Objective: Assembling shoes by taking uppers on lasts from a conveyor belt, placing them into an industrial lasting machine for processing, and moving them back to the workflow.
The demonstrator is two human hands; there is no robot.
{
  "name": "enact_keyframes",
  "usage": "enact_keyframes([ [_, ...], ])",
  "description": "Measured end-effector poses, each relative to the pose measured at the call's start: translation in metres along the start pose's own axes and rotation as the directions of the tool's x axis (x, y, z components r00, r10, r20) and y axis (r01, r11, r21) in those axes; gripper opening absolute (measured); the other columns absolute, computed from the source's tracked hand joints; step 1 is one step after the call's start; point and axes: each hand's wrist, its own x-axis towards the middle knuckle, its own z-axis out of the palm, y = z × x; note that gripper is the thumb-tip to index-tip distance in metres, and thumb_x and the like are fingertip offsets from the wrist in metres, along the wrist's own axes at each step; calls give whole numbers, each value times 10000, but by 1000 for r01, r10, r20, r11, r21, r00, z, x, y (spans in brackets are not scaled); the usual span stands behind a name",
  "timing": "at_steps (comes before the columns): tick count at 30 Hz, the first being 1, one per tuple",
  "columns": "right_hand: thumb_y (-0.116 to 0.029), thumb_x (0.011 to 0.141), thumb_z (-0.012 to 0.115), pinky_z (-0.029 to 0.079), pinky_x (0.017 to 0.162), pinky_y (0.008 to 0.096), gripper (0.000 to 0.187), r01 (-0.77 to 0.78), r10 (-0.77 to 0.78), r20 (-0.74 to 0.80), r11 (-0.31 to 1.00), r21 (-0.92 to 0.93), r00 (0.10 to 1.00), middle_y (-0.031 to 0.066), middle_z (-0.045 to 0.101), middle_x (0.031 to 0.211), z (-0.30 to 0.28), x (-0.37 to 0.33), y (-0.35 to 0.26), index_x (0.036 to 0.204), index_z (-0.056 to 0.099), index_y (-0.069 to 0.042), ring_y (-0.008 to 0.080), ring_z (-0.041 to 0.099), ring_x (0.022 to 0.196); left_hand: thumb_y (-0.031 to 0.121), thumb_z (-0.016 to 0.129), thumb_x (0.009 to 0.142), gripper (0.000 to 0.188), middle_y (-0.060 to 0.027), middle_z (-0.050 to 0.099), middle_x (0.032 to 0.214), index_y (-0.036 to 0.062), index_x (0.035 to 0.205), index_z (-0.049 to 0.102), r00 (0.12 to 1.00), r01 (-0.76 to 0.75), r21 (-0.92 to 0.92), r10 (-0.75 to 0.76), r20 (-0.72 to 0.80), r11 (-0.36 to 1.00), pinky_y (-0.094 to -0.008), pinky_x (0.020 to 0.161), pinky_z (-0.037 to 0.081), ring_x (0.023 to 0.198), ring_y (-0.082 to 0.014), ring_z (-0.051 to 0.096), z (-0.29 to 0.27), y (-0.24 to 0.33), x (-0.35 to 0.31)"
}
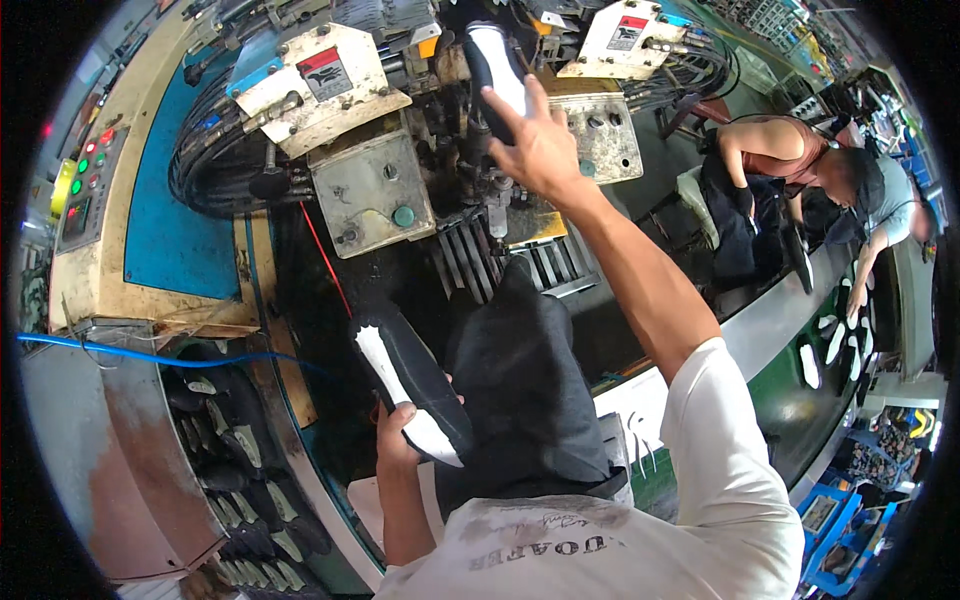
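Holding, left side: the bare left hand [398,432] is curled around a long black shoe upper with a white underside [411,383], nearer the wearer than the grimy cream-and-metal machine [370,190].
Reaching, right side: the bare right hand [540,150], fingers spread, lies against a second black upper with a white underside [499,72] at the machine's middle; cannot tell whether it grips.
Cabinet: cream with a blue panel [185,200], left of the machine.
Co-worker: seated person in a rust-coloured top [775,150], right of the machine.

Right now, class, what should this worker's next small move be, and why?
Probably close the right hand more firmly on the upper black-and-white shoe piece at the machine: that hand is spread against it, while the left hand already holds the lower black-and-white shoe piece.
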Motion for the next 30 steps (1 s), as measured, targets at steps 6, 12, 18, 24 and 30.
enact_keyframes([
  [6, -299, 895, 786, 500, 1114, 566, 787, 31, -32, -11, 998, -47, 999, 309, 319, 1664, 11, -1, 1, 1616, 470, -277, 550, 529, 1313, 423, 696, 872, 907, -329, 607, 1407, -15, 1591, 359, 999, 3, 94, -6, 32, 996, -612, 1034, 576, 1199, -497, 683, 25, -7, 7],
  [12, -235, 914, 697, 340, 1257, 505, 609, 293, -333, -312, 941, -171, 890, 289, 549, 1503, 33, 55, 8, 1485, 587, -55, 425, 493, 1452, 698, 379, 1013, 964, -350, 623, 1365, -83, 1577, 345, 998, 60, -94, -60, -1, 994, -603, 967, 592, 1102, -494, 710, 30, -22, 34],
  [18, -219, 950, 612, 380, 1225, 487, 518, 262, -330, -328, 936, -234, 885, 272, 613, 1420, 50, 134, 20, 1437, 639, -44, 413, 544, 1400, 647, 403, 1026, 889, -331, 644, 1338, -76, 1543, 394, 983, 179, 126, -173, -55, 976, -596, 995, 578, 1113, -480, 712, 24, -31, 87],
  [24, -206, 980, 566, 459, 1126, 469, 393, 228, -282, -307, 953, -201, 909, 224, 699, 1218, 46, 176, 10, 1305, 712, -39, 371, 633, 1253, 561, 463, 1042, 814, -347, 634, 1369, -90, 1530, 425, 971, 230, 225, -208, -115, 947, -557, 1048, 570, 1189, -459, 703, 12, -33, 130],
  [30, -196, 983, 562, 465, 1113, 470, 365, 227, -282, -358, 955, -188, 890, 220, 713, 1177, 34, 184, 9, 1257, 728, -22, 375, 647, 1223, 524, 463, 1058, 765, -359, 676, 1307, -70, 1537, 429, 950, 303, 255, -311, -10, 918, -544, 1049, 566, 1159, -464, 718, 26, -21, 164],
])
